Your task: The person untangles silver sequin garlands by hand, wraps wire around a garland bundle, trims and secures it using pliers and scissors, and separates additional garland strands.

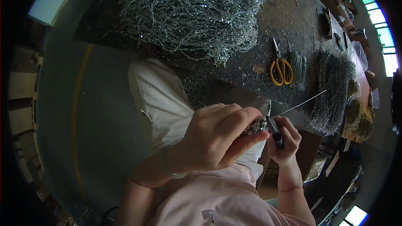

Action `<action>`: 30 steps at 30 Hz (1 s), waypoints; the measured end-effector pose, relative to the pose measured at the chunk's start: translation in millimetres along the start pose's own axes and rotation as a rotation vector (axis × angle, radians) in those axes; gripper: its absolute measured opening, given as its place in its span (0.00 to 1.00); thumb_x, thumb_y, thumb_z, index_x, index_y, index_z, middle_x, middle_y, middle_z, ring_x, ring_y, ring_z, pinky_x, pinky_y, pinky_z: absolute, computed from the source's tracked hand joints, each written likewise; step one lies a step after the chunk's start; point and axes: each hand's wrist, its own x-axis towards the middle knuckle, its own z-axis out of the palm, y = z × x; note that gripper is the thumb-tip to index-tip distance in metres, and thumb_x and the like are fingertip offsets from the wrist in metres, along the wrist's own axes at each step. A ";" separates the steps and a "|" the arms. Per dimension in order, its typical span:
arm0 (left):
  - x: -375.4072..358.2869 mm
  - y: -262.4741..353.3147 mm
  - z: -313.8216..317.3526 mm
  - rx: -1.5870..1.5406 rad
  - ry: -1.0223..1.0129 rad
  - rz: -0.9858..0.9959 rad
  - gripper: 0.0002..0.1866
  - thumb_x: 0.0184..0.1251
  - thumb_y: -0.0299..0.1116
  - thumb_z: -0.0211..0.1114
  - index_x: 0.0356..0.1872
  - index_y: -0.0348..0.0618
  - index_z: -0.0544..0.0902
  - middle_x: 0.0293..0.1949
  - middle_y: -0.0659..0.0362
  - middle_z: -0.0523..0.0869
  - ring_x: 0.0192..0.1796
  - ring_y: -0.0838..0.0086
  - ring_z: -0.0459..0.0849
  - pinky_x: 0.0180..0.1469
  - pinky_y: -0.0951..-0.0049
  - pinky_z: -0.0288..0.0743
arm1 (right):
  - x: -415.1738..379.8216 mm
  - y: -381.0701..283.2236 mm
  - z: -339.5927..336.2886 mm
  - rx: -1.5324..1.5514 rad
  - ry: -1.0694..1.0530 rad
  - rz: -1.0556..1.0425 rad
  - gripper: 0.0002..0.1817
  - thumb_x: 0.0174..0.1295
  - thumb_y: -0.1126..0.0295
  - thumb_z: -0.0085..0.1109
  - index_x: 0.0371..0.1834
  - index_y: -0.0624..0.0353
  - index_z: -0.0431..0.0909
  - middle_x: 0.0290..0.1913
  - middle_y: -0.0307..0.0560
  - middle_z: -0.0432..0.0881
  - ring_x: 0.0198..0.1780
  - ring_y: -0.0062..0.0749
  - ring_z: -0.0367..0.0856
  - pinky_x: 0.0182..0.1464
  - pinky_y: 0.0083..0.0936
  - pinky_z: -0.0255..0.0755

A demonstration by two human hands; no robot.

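My left hand (222, 136) is wrapped round a bunch of glittery silver stems (254, 128), whose ends show between thumb and fingers. Close beside it, my right hand (287, 139) grips a tool with black handles (275, 133), which looks like pliers. The tool's tip is at the bunch, partly hidden by my fingers. A thin pale wire (299, 107) sticks out from there to the upper right. Both hands are above my lap, in front of the table edge.
A large heap of glittery silver-green stems (192, 14) lies on the dark table (238, 73). Yellow-handled scissors (281, 70) lie beside a bundle of thin green wires (298, 70). Farther right are a silver bunch (333, 90) and a gold bunch (359, 119).
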 end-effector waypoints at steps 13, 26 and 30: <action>-1.9 -1.8 -1.5 -1.644 -0.331 -1.011 0.21 0.61 0.47 0.55 0.30 0.32 0.75 0.12 0.63 0.69 0.13 0.84 0.65 0.21 0.82 0.61 | -7.4 14.3 1.0 -0.004 -0.001 -0.065 0.11 0.22 0.81 0.51 0.16 0.69 0.65 0.29 0.57 0.73 0.24 0.44 0.74 0.24 0.27 0.69; -4.0 -24.3 2.1 -0.947 0.052 -0.586 0.13 0.66 0.36 0.51 0.42 0.38 0.76 0.34 0.62 0.77 0.29 0.87 0.70 0.35 0.85 0.67 | 6.4 90.9 26.0 -0.035 0.123 0.591 0.08 0.53 0.72 0.53 0.29 0.68 0.73 0.33 0.51 0.72 0.30 0.36 0.72 0.34 0.23 0.66; -2.7 -16.0 -4.8 -0.777 -0.005 -0.483 0.12 0.66 0.34 0.51 0.47 0.42 0.74 0.43 0.63 0.75 0.33 0.89 0.68 0.37 0.87 0.64 | 23.4 127.5 70.3 -0.341 0.162 0.543 0.10 0.52 0.70 0.53 0.31 0.68 0.73 0.37 0.56 0.70 0.39 0.49 0.71 0.41 0.35 0.67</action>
